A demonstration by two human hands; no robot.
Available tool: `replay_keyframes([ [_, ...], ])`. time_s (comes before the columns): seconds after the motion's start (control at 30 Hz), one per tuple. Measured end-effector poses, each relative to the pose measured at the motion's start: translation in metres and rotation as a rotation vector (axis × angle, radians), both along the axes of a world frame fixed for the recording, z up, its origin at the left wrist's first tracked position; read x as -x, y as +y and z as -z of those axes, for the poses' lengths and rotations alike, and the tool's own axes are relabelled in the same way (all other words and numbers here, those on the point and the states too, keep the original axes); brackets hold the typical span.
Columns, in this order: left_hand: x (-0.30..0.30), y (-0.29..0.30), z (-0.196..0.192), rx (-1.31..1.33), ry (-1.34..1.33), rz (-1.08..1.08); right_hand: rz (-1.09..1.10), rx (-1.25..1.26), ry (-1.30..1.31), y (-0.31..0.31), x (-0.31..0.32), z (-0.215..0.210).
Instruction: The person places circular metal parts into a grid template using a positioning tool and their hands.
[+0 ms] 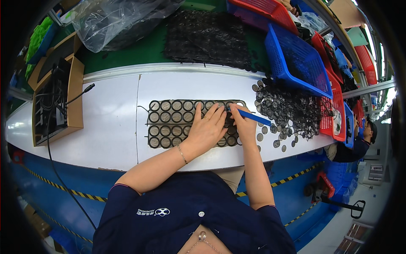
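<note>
A sheet of black rings joined in rows [165,129] lies on the white tabletop, with brownish mesh showing inside the rings. My left hand [207,129] rests flat on its middle, fingers stretched out and holding nothing. My right hand [244,125] is closed around a slim blue-handled tool [256,118]; its tip points at the sheet's upper right, close to my left fingertips, and its working end is too small to make out. Right of the sheet, loose black rings and round mesh discs [287,111] form a spread-out pile.
Behind the pile stands a blue basket [298,63], with red baskets [337,108] beside it. Stacked black sheets [207,40] and a clear plastic bag [116,23] lie at the back. A cardboard box [74,91] with black cables is at left. A co-worker [355,144] is at far right.
</note>
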State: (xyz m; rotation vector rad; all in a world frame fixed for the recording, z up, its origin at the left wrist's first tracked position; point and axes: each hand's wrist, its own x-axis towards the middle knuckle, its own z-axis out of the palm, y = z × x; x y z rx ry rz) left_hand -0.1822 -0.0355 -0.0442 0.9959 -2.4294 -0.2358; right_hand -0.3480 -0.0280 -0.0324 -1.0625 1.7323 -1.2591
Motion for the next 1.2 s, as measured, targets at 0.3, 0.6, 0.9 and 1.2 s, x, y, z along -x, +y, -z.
replay_keyframes([
  [0.3,0.001,0.001,0.002,0.046,0.0,0.002,0.36,0.382,1.227,-0.007,0.072,-0.008],
  [0.6,-0.009,0.018,-0.009,0.012,-0.107,0.056,0.005,-0.017,-0.094,0.033,-0.003,-0.007],
  [0.9,-0.011,0.02,-0.008,0.021,-0.096,0.055,0.003,-0.039,-0.036,0.031,-0.004,-0.004],
  [1.2,-0.011,0.02,-0.005,0.027,-0.074,0.053,-0.005,-0.085,-0.015,0.031,-0.004,-0.003],
])
